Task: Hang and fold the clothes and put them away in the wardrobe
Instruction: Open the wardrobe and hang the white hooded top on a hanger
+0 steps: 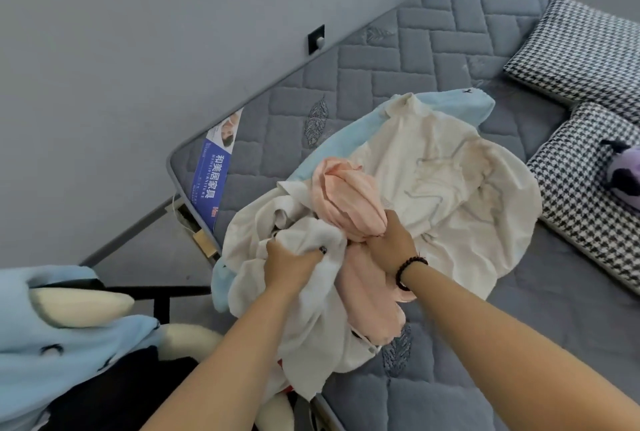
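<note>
A heap of clothes lies on the grey quilted mattress [433, 49]. On top is a crumpled pink garment [346, 195], and my right hand [391, 240] is closed on its lower part. My left hand [294, 264] grips a white garment [311, 326] that hangs down over the bed's near edge. A large cream garment [450, 195] spreads out to the right of the pile. Beneath it lies a light blue fleece piece [453, 105]. No wardrobe or hanger is in view.
Two black-and-white houndstooth pillows [581, 49] lie at the right, one bearing a purple plush toy [627, 174]. A blue plush with cream horns [69, 333] sits at bottom left beside dark cloth. The grey wall [138, 49] with a black hook runs along the bed's far side.
</note>
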Demonstrator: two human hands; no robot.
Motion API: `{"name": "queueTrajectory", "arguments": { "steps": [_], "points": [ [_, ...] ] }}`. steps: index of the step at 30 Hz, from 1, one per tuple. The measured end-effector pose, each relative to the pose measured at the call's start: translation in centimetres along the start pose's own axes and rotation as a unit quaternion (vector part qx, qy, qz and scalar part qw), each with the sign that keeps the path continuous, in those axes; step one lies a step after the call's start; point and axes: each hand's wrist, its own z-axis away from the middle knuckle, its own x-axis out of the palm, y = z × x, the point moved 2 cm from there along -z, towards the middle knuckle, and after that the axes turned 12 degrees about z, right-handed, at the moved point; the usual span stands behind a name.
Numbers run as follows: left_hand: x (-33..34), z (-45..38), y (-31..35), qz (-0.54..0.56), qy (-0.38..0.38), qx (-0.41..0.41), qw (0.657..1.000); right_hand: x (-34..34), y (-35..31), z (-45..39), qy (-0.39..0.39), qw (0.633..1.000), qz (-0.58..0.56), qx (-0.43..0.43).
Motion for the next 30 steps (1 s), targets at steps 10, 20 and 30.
{"name": "queueTrajectory", "arguments": {
  "steps": [10, 20, 30],
  "points": [
    [-1.3, 5.6, 5.7, 0.057, 0.066, 0.031, 0.996, -19.4, -0.7, 8.5, 0.262, 0.962, -0.054, -0.060],
    [-1.3, 10.4, 7.9, 0.167, 0.054, 0.031, 0.984, -20.1, 4.6, 10.5, 0.187, 0.972, 0.142, 0.025],
    [-5.2, 13.3, 7.3, 0.243, -0.028, 0.035, 0.969, -12.8, -2.3, 10.7, -0.021, 0.991, 0.128, -0.034]
  ]
}}
